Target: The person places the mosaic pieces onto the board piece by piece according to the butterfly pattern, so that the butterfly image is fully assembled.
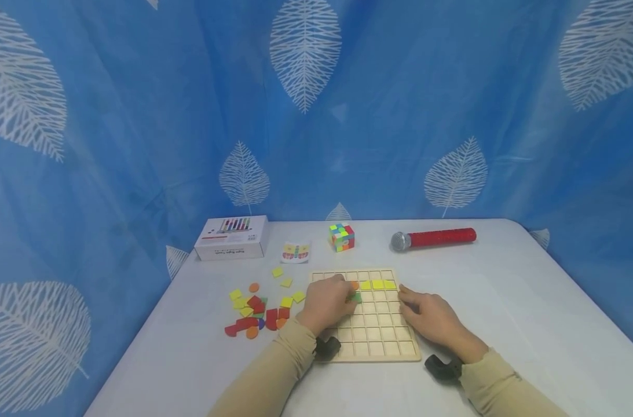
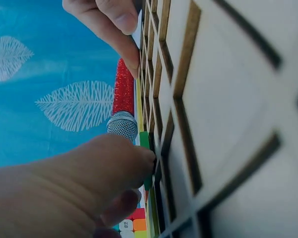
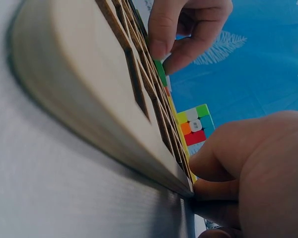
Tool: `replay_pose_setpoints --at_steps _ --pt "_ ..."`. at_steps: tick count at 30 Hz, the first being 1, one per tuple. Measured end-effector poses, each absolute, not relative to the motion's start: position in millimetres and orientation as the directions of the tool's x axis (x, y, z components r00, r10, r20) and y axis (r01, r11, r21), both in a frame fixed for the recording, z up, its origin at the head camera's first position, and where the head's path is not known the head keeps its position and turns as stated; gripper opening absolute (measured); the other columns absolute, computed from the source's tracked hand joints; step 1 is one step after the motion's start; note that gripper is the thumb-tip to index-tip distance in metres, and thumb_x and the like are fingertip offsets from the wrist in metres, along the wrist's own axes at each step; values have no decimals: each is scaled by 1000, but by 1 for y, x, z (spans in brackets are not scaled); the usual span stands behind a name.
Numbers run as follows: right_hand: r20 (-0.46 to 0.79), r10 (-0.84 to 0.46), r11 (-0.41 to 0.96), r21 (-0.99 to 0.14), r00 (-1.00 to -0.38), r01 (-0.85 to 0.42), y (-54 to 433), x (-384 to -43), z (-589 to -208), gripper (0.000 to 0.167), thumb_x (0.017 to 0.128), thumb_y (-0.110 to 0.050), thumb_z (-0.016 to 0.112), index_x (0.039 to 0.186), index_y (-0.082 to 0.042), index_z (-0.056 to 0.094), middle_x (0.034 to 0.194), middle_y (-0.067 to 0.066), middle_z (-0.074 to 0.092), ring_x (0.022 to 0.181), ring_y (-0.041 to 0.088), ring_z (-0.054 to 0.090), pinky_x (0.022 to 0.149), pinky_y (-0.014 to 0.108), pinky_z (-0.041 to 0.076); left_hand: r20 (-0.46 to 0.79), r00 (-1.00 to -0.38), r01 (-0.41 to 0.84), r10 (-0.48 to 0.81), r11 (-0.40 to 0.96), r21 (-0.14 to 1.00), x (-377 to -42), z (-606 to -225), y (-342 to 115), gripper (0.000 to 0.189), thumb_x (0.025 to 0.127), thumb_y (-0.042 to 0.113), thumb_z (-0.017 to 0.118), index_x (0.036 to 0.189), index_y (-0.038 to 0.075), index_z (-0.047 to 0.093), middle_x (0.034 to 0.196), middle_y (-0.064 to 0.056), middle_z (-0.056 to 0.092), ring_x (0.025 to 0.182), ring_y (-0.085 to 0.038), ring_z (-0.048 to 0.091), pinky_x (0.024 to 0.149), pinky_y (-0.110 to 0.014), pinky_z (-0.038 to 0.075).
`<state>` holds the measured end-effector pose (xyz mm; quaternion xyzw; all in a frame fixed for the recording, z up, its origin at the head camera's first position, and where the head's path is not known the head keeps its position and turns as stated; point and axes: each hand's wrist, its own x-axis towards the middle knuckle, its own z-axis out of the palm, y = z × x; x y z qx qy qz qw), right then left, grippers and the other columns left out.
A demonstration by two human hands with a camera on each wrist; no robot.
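My left hand (image 1: 326, 302) reaches over the upper left part of a wooden grid board (image 1: 376, 335). Between its thumb and finger it pinches a small green piece (image 1: 357, 297), low over the squares; in the left wrist view the green piece (image 2: 145, 141) stands edge-on under the thumb. An orange piece (image 1: 354, 285) and three yellow square pieces (image 1: 377, 285) lie in a row near the board's far edge. At the board's right edge, the fingertips of my right hand (image 1: 436, 318) rest against the wood, thumb and forefinger apart along it.
Loose red, yellow, orange, green and blue pieces (image 1: 256, 307) lie scattered left of the board. Farther back stand a white box (image 1: 233, 246), a printed pattern card (image 1: 295, 252), a puzzle cube (image 1: 342, 237) and a red microphone (image 1: 436, 238). A blue leaf-patterned curtain (image 1: 316, 162) hangs behind.
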<state>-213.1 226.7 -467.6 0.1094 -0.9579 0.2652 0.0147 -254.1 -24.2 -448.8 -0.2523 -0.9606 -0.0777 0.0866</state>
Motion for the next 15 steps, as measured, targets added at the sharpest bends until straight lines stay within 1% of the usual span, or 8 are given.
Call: replay_pose_setpoints --at_steps 5,7,10,13,15 --pt "93 -196 836 -505 -976 -216 227 -213 -468 44 101 -23 61 138 0 62 151 15 52 138 44 49 110 62 40 237 -842 511 484 857 65 -252 -449 -25 14 90 35 78 80 25 76 72 10 54 56 -7 42 45 -23 30" --pt "96 -198 834 -507 -975 -219 227 -213 -468 44 101 -23 61 138 0 62 151 15 53 138 44 48 110 62 40 243 -842 510 483 858 62 -251 -448 -25 12 90 33 78 82 25 77 73 9 56 56 -7 42 45 -23 30" --pt "103 -201 832 -507 -974 -225 227 -213 -468 43 100 -23 61 137 0 63 151 15 53 138 44 49 110 62 40 260 -836 517 483 852 79 -249 -449 -26 5 90 30 77 89 26 80 80 8 62 56 -7 43 45 -23 31" --pt "110 -208 833 -501 -972 -235 227 -213 -468 42 100 -22 62 136 1 63 150 16 54 137 45 50 109 62 41 293 -804 556 517 828 67 -248 -450 -26 9 88 26 75 94 30 82 86 11 68 58 -5 45 45 -21 31" --pt "105 -204 837 -496 -973 -230 227 -212 -468 42 100 -21 62 136 0 63 150 16 54 136 44 51 109 62 41 313 -773 589 552 808 30 -247 -452 -27 11 88 27 74 93 32 82 84 14 69 58 -3 45 44 -20 29"
